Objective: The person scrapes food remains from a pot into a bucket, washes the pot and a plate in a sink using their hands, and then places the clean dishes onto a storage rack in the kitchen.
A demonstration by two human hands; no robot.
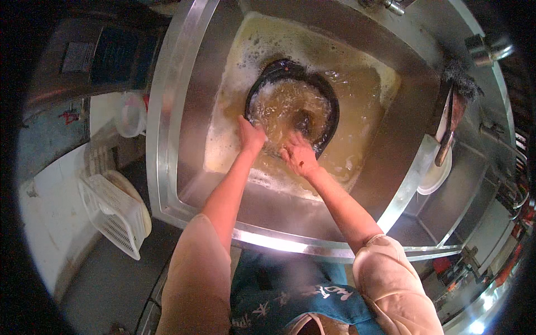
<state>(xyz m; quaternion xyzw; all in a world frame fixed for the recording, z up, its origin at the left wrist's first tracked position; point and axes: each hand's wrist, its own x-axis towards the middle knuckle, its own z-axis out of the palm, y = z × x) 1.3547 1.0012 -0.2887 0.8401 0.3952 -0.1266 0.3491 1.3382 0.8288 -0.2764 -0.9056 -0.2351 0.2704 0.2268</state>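
Note:
A round black-rimmed vessel, perhaps a pan or wok, lies partly under murky, foamy water in a stainless steel sink. My left hand is at its left rim, with the thumb along the edge; the fingers are hidden in the water. My right hand reaches over the near rim, its fingertips in the churning water inside the vessel. Just beyond those fingertips a dark patch shows under the surface; what it is cannot be told.
A white plastic basket leans at the lower left, outside the sink. On the right ledge lie a wooden-handled tool, a dark wire-like scrubber and a white round container. A metal tap is at the far edge.

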